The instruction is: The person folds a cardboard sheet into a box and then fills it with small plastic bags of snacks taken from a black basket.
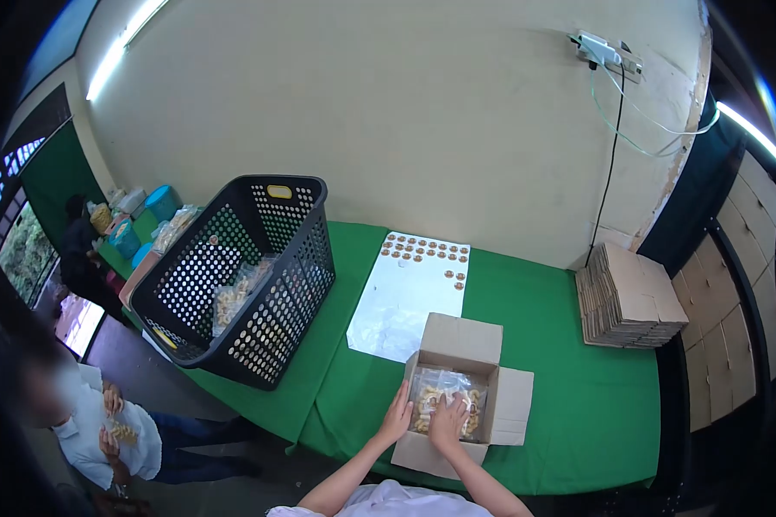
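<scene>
An open cardboard box (pixel 510 407) stands on the green-covered table, its flaps folded outward. Inside lie clear plastic bags (pixel 474 388) of pale, yellowish-brown pieces, perhaps a snack; the lower layers are hidden. My left hand (pixel 397 414) rests along the box's left side with the fingers stretched out. Down in the box, my right hand (pixel 447 422) lies on the top bag, fingers spread and pointing away from me. Behind the box is a white sheet (pixel 388 310) with rows of round brown stickers near its far edge.
A dark perforated basket (pixel 284 319) with a few filled bags (pixel 241 293) stands at left. Flattened cartons (pixel 634 293) are stacked at right. A person in a white shirt (pixel 138 439) holds a bag at lower left; another person in dark clothes (pixel 86 258) stands farther back.
</scene>
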A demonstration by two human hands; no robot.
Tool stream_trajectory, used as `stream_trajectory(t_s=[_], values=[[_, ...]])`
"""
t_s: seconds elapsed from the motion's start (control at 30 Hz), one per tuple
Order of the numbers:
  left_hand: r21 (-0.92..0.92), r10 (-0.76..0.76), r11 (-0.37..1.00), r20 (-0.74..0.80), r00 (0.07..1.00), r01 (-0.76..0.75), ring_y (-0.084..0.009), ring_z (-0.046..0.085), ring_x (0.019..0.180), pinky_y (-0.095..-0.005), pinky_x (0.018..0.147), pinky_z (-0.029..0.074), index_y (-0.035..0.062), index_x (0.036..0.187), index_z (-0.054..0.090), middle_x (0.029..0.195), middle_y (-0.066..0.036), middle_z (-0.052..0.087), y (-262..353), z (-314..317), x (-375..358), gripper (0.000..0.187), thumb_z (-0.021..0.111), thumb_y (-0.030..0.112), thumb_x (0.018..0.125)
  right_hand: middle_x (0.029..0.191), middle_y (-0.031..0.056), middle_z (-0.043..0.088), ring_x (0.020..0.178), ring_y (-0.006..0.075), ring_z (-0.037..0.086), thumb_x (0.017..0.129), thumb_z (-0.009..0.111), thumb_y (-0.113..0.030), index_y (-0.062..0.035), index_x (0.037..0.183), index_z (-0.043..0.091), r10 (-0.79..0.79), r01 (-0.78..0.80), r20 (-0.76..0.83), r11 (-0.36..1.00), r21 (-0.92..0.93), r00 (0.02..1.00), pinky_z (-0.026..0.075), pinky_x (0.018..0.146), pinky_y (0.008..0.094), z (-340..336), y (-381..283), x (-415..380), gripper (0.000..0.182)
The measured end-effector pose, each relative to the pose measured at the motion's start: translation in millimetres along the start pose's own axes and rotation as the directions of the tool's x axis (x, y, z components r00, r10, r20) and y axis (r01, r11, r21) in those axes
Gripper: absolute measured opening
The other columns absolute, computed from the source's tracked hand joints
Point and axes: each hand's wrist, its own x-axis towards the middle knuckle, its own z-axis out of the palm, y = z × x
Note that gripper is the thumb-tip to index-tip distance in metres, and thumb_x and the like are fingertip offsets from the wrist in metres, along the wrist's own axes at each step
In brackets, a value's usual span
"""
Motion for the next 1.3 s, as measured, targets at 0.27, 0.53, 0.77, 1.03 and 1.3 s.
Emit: stream_trajectory(t_s=[0.27, 0.53, 0.77, 1.03, 1.3], values=[[-0.014, -0.028, 1.000, 0.012, 1.000, 0.028, -0.0342, 0.024, 0.129, -0.0357, 0.105, 0.022, -0.0002, 0.137, 0.016, 0.140, -0.022, 0.023, 2, -2, 0, 0.056, 0.041, 0.016, 0.089, 0.106, 0.0252, 0.048, 0.097, 0.0389, 0.048, 0.073, 0.058, -0.011, 0.0067, 0.111, 0.047, -0.143, 0.144, -0.017, 0.976, 0.161, 0.990, 0.041, 0.084, 0.0436, 14, 17, 1, 0.044], [-0.475, -0.163, 0.875, -0.112, 0.980, 0.091, -0.0149, 0.056, 0.096, -0.0272, 0.084, 0.044, -0.0028, 0.115, 0.049, 0.108, -0.011, 0.058, 49, -71, 9, 0.029, 0.047, 0.014, 0.091, 0.103, 0.0227, 0.047, 0.097, 0.0374, 0.048, 0.075, 0.055, -0.007, 0.0035, 0.105, 0.051, -0.072, 0.069, 0.005, 0.972, 0.222, 0.997, 0.041, 0.082, 0.0427, 4, 11, 3, 0.032], [-0.020, -0.090, 0.996, -0.496, 0.864, 0.092, -0.0145, 0.059, 0.075, -0.0289, 0.075, 0.046, -0.0031, 0.086, 0.061, 0.077, -0.008, 0.065, 150, -278, 22, 0.021, 0.045, 0.011, 0.089, 0.099, 0.0204, 0.050, 0.092, 0.0368, 0.051, 0.075, 0.051, -0.002, 0.0007, 0.102, 0.055, 0.006, -0.015, 0.037, 0.971, 0.239, 0.999, 0.043, 0.080, 0.0413, 11, 13, 3, 0.027], [0.134, 0.144, 0.989, -0.839, 0.525, -0.057, -0.0105, 0.056, 0.077, -0.0228, 0.073, 0.044, -0.0029, 0.098, 0.055, 0.083, -0.006, 0.058, 109, -469, 24, 0.023, 0.042, 0.014, 0.093, 0.102, 0.0205, 0.050, 0.096, 0.0360, 0.051, 0.077, 0.051, -0.002, 0.0005, 0.097, 0.057, -0.010, 0.022, -0.064, 0.982, 0.185, 0.998, 0.045, 0.079, 0.0395, 4, -13, -16, 0.021], [0.209, 0.084, 0.975, -0.669, 0.739, 0.078, -0.0139, 0.060, 0.072, -0.0257, 0.068, 0.046, -0.0031, 0.091, 0.060, 0.079, -0.010, 0.063, 93, -493, 34, 0.016, 0.050, 0.009, 0.087, 0.100, 0.0157, 0.055, 0.075, 0.0252, 0.064, 0.093, 0.031, -0.005, 0.0064, 0.106, 0.048, 0.023, -0.283, 0.295, 0.359, 0.889, 0.955, 0.054, 0.064, 0.0295, -39, -148, 35, 0.024]])
